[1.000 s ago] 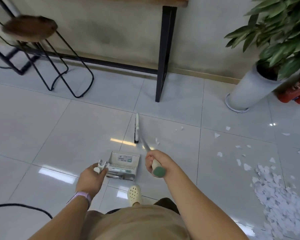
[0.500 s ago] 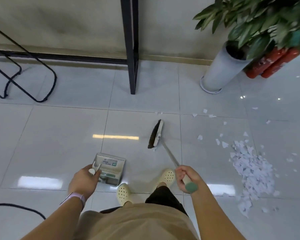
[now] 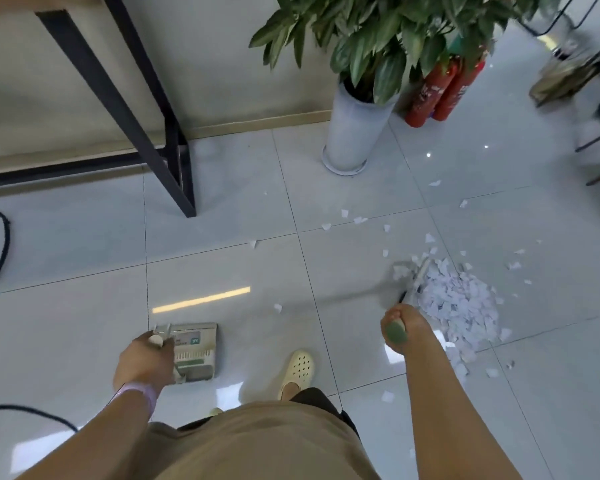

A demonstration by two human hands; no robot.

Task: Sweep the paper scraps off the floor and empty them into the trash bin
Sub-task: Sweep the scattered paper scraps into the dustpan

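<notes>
Right hand (image 3: 400, 327) grips the green-capped broom handle (image 3: 395, 332), white paper scraps (image 3: 458, 303) just beyond; left hand (image 3: 144, 362) grips the empty (grey plastic) dustpan (image 3: 196, 348).

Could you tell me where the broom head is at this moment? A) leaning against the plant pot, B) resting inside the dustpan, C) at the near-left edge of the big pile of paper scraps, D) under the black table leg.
C: the blurred broom head sits at the left edge of the paper scrap pile, its handle gripped by the right hand, well apart from the dustpan held by the left hand.
</notes>
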